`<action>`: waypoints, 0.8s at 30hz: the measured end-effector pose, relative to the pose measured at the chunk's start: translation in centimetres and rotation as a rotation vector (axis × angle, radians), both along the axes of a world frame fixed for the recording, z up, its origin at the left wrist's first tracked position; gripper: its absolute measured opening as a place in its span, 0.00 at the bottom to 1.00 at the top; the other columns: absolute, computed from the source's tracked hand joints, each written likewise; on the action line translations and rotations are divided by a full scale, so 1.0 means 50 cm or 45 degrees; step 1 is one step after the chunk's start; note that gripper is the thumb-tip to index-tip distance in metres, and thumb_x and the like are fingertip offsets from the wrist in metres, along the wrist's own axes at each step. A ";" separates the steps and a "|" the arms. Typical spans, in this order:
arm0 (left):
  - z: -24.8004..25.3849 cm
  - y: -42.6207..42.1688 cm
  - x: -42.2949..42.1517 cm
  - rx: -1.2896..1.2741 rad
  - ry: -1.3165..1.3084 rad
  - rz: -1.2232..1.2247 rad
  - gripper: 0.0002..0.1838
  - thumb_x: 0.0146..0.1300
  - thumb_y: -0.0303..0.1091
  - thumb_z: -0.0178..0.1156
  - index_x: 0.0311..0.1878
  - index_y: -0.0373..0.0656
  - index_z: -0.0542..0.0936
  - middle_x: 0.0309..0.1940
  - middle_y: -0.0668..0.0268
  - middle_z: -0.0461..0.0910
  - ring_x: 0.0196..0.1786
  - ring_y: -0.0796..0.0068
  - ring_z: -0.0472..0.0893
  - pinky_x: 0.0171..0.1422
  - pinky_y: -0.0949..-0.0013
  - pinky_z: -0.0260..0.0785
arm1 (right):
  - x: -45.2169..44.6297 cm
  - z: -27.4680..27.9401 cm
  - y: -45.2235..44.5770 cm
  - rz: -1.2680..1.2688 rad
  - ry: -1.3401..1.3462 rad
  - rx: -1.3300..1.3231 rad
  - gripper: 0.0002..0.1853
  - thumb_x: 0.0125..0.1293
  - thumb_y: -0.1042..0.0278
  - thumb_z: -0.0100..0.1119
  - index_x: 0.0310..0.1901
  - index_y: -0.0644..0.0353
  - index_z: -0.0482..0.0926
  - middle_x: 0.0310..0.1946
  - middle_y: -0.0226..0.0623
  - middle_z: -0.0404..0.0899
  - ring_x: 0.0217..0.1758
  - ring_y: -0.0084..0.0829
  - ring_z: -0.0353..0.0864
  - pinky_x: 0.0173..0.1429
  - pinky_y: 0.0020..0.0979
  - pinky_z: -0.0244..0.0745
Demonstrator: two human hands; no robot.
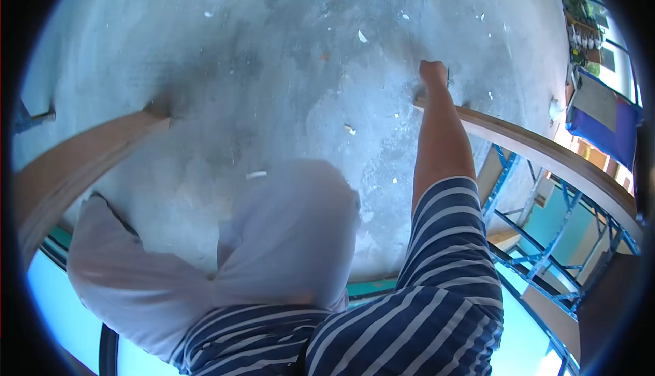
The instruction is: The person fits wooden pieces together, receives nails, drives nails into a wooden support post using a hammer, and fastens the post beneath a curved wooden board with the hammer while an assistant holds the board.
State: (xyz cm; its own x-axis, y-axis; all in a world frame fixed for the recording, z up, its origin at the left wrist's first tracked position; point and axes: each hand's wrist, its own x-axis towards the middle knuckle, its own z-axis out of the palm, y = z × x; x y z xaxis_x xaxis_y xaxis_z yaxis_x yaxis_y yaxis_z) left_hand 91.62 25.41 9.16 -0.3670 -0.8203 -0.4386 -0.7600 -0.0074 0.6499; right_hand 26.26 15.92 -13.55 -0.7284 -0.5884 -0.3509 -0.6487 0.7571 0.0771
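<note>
My right hand (433, 73) is stretched out ahead, at the end of a straight arm in a striped sleeve. Its fingers are curled closed, and a thin dark sliver shows along its edge; what it grips, if anything, I cannot make out. Just beneath the hand and wrist lies the near end of a wooden beam (546, 148), which runs off to the right. Whether the hand touches this beam is unclear. My left hand is out of view.
A concrete floor (273, 49) with scattered white chips spreads ahead. Another wooden beam (95, 158) stretches along the left. My bent knees (293, 219) fill the lower middle. Blue-stained metal trestles (539, 257) stand at right, with a blue-purple object (600, 124) beyond.
</note>
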 end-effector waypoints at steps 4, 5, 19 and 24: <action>-0.022 -0.002 -0.026 0.094 -0.073 0.007 0.16 0.65 0.44 0.55 0.44 0.41 0.78 0.43 0.55 0.78 0.49 0.51 0.74 0.57 0.52 0.63 | -0.054 0.006 -0.003 0.295 0.072 0.428 0.21 0.68 0.61 0.48 0.53 0.61 0.85 0.59 0.51 0.81 0.66 0.54 0.77 0.71 0.47 0.70; -0.026 -0.003 -0.030 0.105 -0.085 0.012 0.16 0.65 0.44 0.55 0.44 0.41 0.78 0.43 0.55 0.78 0.49 0.50 0.75 0.57 0.52 0.63 | -0.077 -0.022 0.008 0.343 0.099 0.497 0.21 0.68 0.62 0.48 0.54 0.59 0.85 0.59 0.50 0.81 0.69 0.52 0.75 0.73 0.48 0.68; -0.026 0.020 -0.047 0.182 -0.182 0.125 0.17 0.64 0.44 0.57 0.46 0.40 0.79 0.44 0.53 0.79 0.51 0.48 0.76 0.60 0.51 0.64 | -0.261 -0.254 0.115 0.123 0.435 0.177 0.18 0.70 0.59 0.49 0.46 0.56 0.89 0.50 0.45 0.87 0.55 0.45 0.87 0.60 0.45 0.80; -0.017 0.043 -0.020 0.135 -0.123 0.186 0.18 0.63 0.45 0.58 0.46 0.40 0.80 0.45 0.53 0.80 0.52 0.48 0.76 0.60 0.50 0.64 | -0.151 -0.110 0.097 0.173 0.259 0.225 0.15 0.66 0.61 0.54 0.42 0.59 0.89 0.46 0.46 0.88 0.53 0.46 0.87 0.57 0.43 0.83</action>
